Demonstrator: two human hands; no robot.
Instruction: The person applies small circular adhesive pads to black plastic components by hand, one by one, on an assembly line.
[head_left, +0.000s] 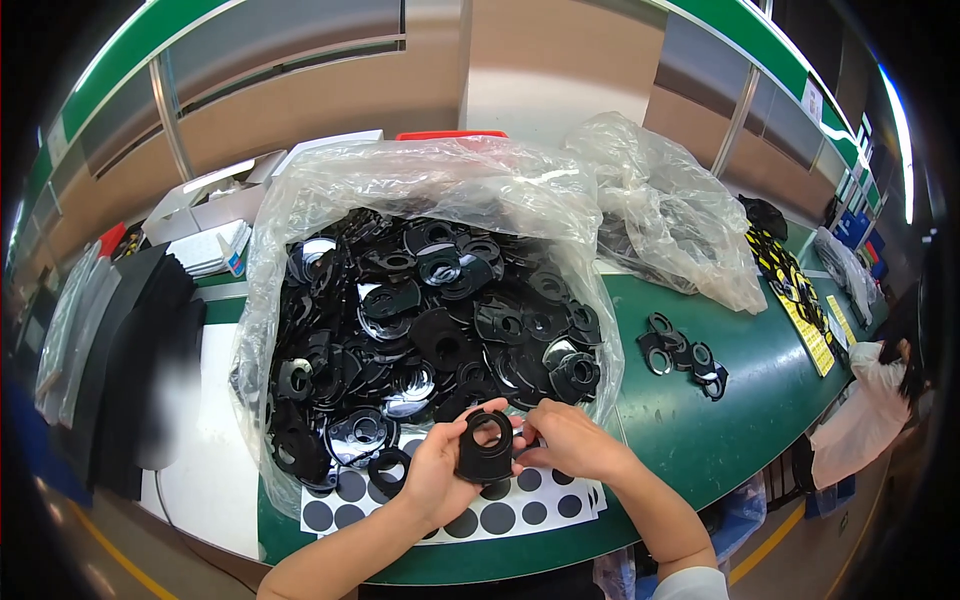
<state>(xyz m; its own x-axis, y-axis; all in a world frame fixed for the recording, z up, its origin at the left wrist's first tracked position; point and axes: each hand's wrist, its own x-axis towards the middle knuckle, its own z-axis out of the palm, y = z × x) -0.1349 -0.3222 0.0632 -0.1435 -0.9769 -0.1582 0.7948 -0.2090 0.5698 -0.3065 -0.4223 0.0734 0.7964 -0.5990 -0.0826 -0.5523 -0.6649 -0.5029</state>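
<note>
My left hand (432, 478) is closed around a black plastic part (484, 466), a flat-based piece with a round ring opening, held up above the table's front edge. Close beside its right edge is my right hand (572, 440), fingers curled and pinched together; whatever is between them is too small to make out. Beneath both hands lies a white sheet (553, 523) of round black stickers. Just beyond, a large clear plastic bag (262, 270) lies opened around a heap of similar glossy black parts (440, 335).
Several black parts (682, 352) lie loose on the green table (690, 430) at right. A crumpled clear bag (680, 220) and yellow sheets (805, 335) sit farther back. Black sheets (130, 350) stand at left. A person in a light top (850, 435) is at far right.
</note>
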